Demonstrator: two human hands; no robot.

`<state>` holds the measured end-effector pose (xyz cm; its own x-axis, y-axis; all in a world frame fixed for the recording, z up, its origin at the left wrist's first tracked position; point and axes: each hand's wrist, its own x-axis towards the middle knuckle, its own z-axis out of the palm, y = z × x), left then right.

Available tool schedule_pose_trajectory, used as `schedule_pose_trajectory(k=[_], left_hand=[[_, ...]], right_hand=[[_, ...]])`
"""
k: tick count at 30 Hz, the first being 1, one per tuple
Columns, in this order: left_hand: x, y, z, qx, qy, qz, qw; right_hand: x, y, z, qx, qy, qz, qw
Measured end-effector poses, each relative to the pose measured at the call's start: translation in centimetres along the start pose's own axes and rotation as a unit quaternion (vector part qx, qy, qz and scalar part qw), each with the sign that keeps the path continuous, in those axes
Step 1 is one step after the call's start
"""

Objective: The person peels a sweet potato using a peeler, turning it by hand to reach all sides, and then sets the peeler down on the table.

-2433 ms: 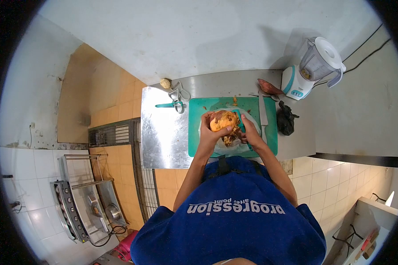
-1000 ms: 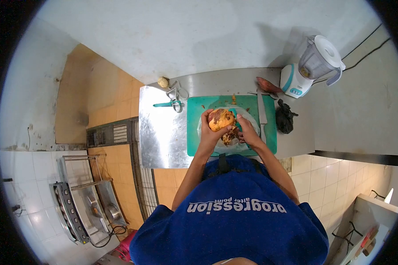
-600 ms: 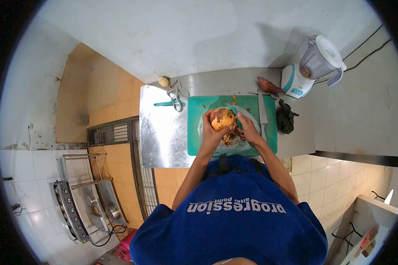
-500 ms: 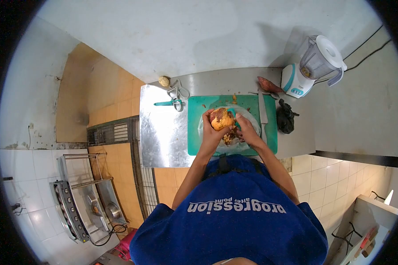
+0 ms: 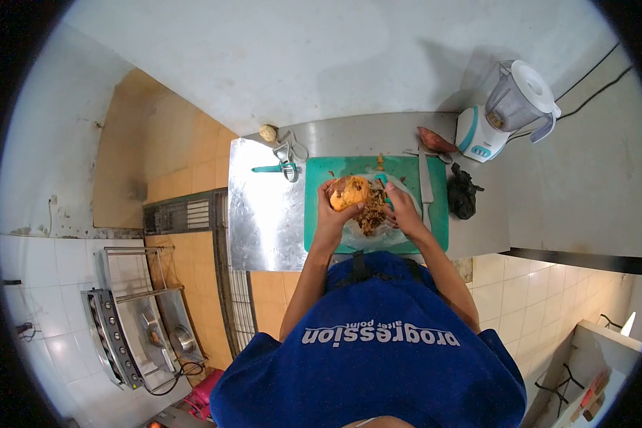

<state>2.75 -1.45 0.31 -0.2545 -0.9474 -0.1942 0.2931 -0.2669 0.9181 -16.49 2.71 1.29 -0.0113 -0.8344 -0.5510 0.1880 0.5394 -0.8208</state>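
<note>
My left hand [image 5: 329, 220] is wrapped round an orange-fleshed sweet potato [image 5: 349, 192] with patches of brown skin on it. Just to the right, my right hand [image 5: 404, 211] grips a teal peeler [image 5: 382, 178], which is apart from the sweet potato. Below both hands, brown and orange peelings [image 5: 370, 219] lie in a clear plastic bag [image 5: 364, 238] on the green cutting board [image 5: 316, 227]. A knife [image 5: 425, 182] rests along the board's right side.
A second peeler [image 5: 277, 169] and a pale root piece [image 5: 267, 133] are at the counter's back left. On the right are a reddish sweet potato [image 5: 436, 140], a black plastic bag [image 5: 463, 191] and a blender [image 5: 510, 107]. A wall rises behind the counter.
My left hand has moved slightly left with the sweet potato, which is turned to show more orange flesh. The peeler has separated from it, and more of the peelings show.
</note>
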Motion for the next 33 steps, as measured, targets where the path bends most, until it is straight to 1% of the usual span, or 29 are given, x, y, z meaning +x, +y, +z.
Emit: schedule_pose_trajectory(k=[2, 3, 5, 6, 7, 8, 9, 11, 12, 13, 14, 15, 17, 18, 20, 21, 23, 24, 26, 27, 28, 29, 30, 31, 32, 33], left_hand=[[0.0, -0.1, -0.2, 0.002, -0.004, -0.001, 1.0], [-0.1, 0.0, -0.2, 0.004, -0.007, -0.003, 1.0], [-0.3, 0.1, -0.2, 0.005, -0.015, 0.006, 1.0], [-0.5, 0.4, 0.0, 0.006, -0.023, 0.015, 1.0], [-0.6, 0.7, 0.1, 0.005, -0.022, 0.015, 1.0], [-0.8, 1.0, 0.3, -0.021, -0.019, -0.01, 1.0], [-0.9, 1.3, 0.3, -0.047, -0.015, -0.035, 0.998], [-0.7, 1.3, -0.3, -0.036, -0.003, -0.027, 0.999], [-0.8, 1.1, -0.7, -0.024, 0.003, -0.025, 0.999], [-1.4, 1.4, -0.8, -0.024, 0.004, -0.031, 0.999], [-1.7, 1.8, -0.8, -0.021, 0.02, -0.056, 0.998], [-1.6, 2.2, -0.8, -0.018, 0.034, -0.078, 0.996], [-1.6, 2.2, -1.1, -0.016, 0.036, -0.064, 0.997], [-2.3, 1.9, -1.5, -0.011, 0.039, -0.058, 0.997], [-2.4, 1.6, -1.9, -0.008, 0.043, -0.073, 0.996], [-2.3, 1.6, -2.1, -0.004, 0.046, -0.086, 0.995], [-2.3, 1.8, -2.6, 0.007, 0.032, -0.097, 0.995], [-2.3, 1.7, -2.7, 0.013, 0.02, -0.105, 0.994], [-1.7, 1.6, -2.6, 0.03, 0.016, -0.097, 0.995], [-2.0, 1.4, -2.7, 0.046, 0.025, -0.097, 0.994], [-2.3, 1.3, -2.7, 0.045, 0.029, -0.101, 0.993], [-2.0, 1.2, -2.4, 0.016, 0.007, -0.104, 0.994], [-1.6, 1.2, -2.2, -0.012, -0.015, -0.107, 0.994], [-1.5, 1.1, -1.9, -0.012, -0.017, -0.108, 0.994], [-1.4, 1.0, -1.6, -0.081, -0.041, -0.135, 0.987], [-1.4, 0.9, -1.4, -0.15, -0.065, -0.161, 0.973]], right_hand=[[0.2, 0.2, 0.8, -0.003, 0.001, -0.121, 0.993], [0.4, 0.3, 1.1, -0.003, 0.0, -0.121, 0.993], [0.7, 0.6, 1.4, -0.069, 0.046, -0.225, 0.971], [0.9, 0.9, 1.3, -0.071, 0.044, -0.224, 0.971], [1.1, 1.3, 1.2, -0.104, 0.066, -0.243, 0.962], [1.2, 1.6, 1.1, -0.137, 0.087, -0.262, 0.951], [0.6, 1.4, 1.3, -0.139, 0.083, -0.263, 0.951], [-1.3, 0.7, 1.7, -0.17, 0.191, -0.322, 0.912], [-0.7, 1.6, 1.0, -0.171, 0.189, -0.318, 0.913], [0.0, 2.7, 0.0, -0.36, 0.131, -0.219, 0.897], [0.6, 4.0, -0.9, -0.531, 0.066, -0.112, 0.837], [0.0, 3.4, -0.7, -0.53, 0.069, -0.11, 0.838], [-2.0, 0.9, 0.7, -0.44, 0.098, -0.118, 0.885], [-2.6, 0.9, 1.1, -0.44, 0.094, -0.114, 0.886], [-2.9, 0.6, 1.5, -0.458, 0.129, -0.226, 0.85], [-2.1, 1.4, 1.2, -0.456, 0.131, -0.226, 0.851], [-0.3, 4.3, 0.4, -0.579, 0.084, -0.161, 0.795], [-0.6, 4.7, 0.1, -0.577, 0.088, -0.157, 0.797], [-0.2, 4.5, -0.7, -0.537, 0.071, -0.108, 0.833], [-0.7, 3.6, -0.3, -0.539, 0.068, -0.109, 0.832], [-2.1, 2.4, 0.4, -0.47, 0.066, -0.148, 0.868], [-2.6, 1.5, 0.8, -0.397, 0.069, -0.19, 0.895], [-2.2, 1.9, 0.9, -0.398, 0.069, -0.19, 0.895], [-1.7, 2.6, 1.0, -0.353, 0.074, -0.291, 0.886], [-1.3, 3.1, 1.1, -0.303, 0.077, -0.389, 0.866], [-1.7, 2.6, 1.5, -0.304, 0.078, -0.39, 0.866]])
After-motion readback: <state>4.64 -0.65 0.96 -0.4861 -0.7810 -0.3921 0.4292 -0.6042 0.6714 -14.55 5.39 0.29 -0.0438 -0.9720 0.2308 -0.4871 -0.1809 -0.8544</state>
